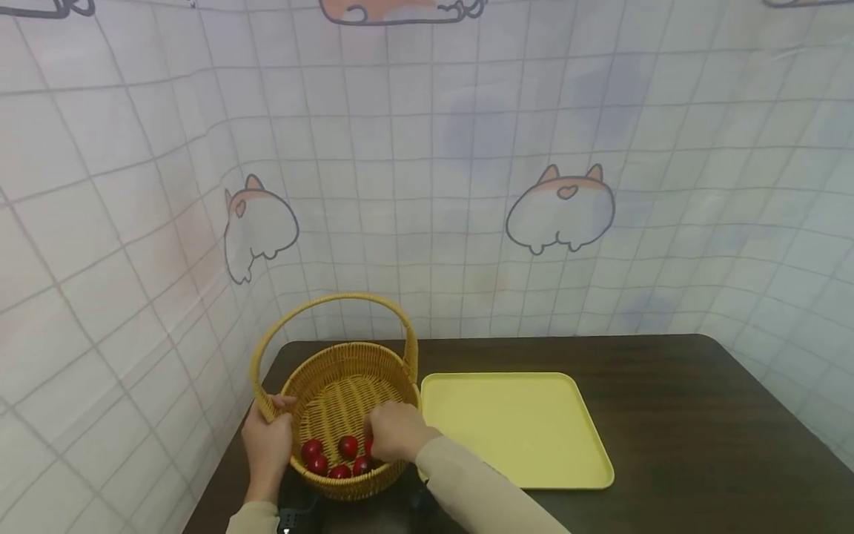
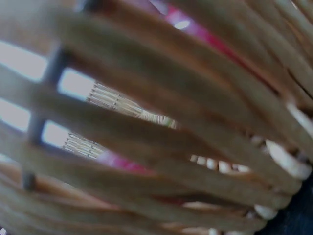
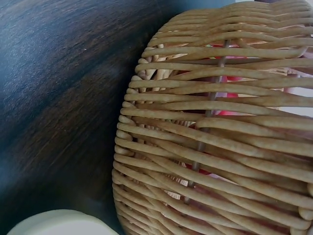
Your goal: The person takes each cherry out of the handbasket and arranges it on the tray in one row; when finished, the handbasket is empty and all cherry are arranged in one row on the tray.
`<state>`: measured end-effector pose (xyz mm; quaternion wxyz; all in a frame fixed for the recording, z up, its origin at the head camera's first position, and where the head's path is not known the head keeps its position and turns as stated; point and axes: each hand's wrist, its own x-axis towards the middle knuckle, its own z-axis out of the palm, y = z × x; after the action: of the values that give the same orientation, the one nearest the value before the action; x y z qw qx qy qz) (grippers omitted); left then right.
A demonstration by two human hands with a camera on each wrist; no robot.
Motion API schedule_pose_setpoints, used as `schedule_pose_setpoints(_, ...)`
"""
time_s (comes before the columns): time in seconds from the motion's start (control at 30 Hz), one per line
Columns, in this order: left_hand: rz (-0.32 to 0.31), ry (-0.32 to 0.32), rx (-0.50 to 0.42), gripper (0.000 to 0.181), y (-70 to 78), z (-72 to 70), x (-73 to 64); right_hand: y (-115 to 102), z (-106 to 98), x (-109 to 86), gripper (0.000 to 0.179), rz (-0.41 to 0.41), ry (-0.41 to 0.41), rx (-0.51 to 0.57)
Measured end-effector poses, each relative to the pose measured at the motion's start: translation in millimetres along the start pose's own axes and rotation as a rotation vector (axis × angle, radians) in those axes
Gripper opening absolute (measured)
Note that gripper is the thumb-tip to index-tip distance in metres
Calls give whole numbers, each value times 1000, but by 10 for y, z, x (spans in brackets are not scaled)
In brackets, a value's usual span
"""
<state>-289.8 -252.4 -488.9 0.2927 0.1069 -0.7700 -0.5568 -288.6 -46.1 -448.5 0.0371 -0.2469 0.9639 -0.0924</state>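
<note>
A yellow woven basket (image 1: 353, 486) with a tall arched handle stands at the left of the table, several glossy dark red round fruits (image 1: 348, 446) gathered in its near part. My left hand (image 1: 267, 449) grips the basket's left rim by the foot of the handle. Over the basket's right side, my right hand (image 1: 398, 432) reaches in with fingers bent down beside a red fruit (image 1: 368, 445); its fingertips are hidden, and I cannot tell whether it holds one. In the left wrist view, basket strands (image 2: 146, 73) fill the frame; the right wrist view shows the woven wall (image 3: 210, 132) from outside.
A pale yellow rectangular tray (image 1: 514, 430) lies right beside the basket, partly under the right forearm. Both are on a dark wooden table (image 1: 694, 430). A white grid-patterned curtain (image 1: 427, 185) with cartoon animals hangs behind and at the sides.
</note>
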Motion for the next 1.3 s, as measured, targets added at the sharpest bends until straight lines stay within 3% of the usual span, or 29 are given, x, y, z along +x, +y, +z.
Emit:
schedule_pose_setpoints(0.23,6,4,-5,18,11,9,8,48,-24,-38,21,-32,58,103)
schedule_pose_setpoints(0.4,5,2,2,18,5,-4,1,86,3,-72,25,-77,154,215)
schedule_pose_setpoints(0.57,14,2,4,17,7,-5,1,99,-2,-140,35,-72,241,296)
schedule_pose_setpoints(0.77,18,5,3,18,-2,0,4,165,-49,-261,48,-101,404,415)
schedule_pose_setpoints(0.87,16,-3,-3,18,6,2,1,219,-56,-327,42,-119,462,480)
schedule_pose_setpoints(1.13,1,-2,0,18,11,-18,-15,336,-93,-503,31,-167,506,673)
schedule_pose_setpoints(1.3,2,-13,10,18,10,-4,-10,441,-141,-590,30,-140,503,726)
